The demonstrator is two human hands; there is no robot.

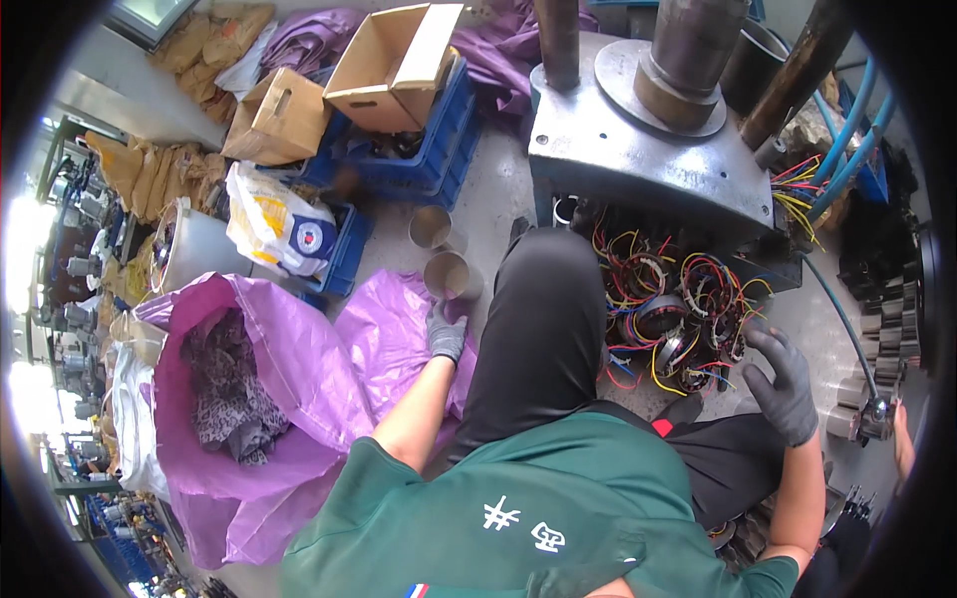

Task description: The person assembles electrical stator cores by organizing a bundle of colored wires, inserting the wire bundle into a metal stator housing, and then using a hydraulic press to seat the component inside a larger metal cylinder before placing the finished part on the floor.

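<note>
My left hand (446,333), in a grey glove, reaches over the purple sack's (299,384) edge. Its fingers are apart, close to the nearer of two open metal cylinders (469,287); whether they touch it I cannot tell. The other cylinder (431,228) stands just beyond. Off to the right, my gloved right hand (783,384) is raised with fingers spread and holds nothing. Beside it, on the floor, lies a pile of motor stators (658,317) with red, yellow and blue wires. Grey patterned cloth (229,394) fills the sack's mouth.
A press with a thick steel plate (638,149) and upright columns stands ahead on the right. Cardboard boxes (384,110) sit on blue crates (439,164) at the back left, near a white bag (279,224). Dark metal parts line the right edge, where another person's arm (902,439) shows.
</note>
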